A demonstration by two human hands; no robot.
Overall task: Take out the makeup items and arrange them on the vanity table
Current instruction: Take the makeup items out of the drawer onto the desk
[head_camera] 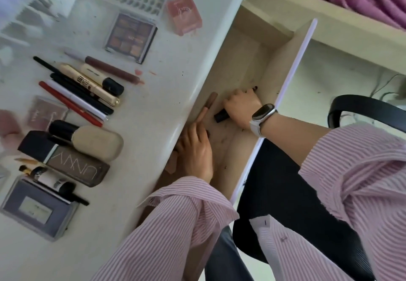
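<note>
Striped pink sleeves (175, 225) fill the near edge, both arms reaching into an open wooden drawer (246, 65) under the white tabletop (153, 109). The left hand (195, 151) lies partly hidden beneath the tabletop's rounded lip, fingers curled round a slim brown-and-tan lip pencil (207, 107) that points far. The right hand (241, 107), a white-strapped watch (262, 116) on its wrist, grips a short black tube (221, 116) low in the drawer. On the tabletop to the left lie makeup items: a row of slender pencils and pens (72, 92), a beige oval bottle (96, 142), a brown rectangular bottle (77, 168), a square eyeshadow palette (130, 37), a glossy pink case (184, 14) and a grey box (37, 210). A black chair arm (369, 107) curves at right.
</note>
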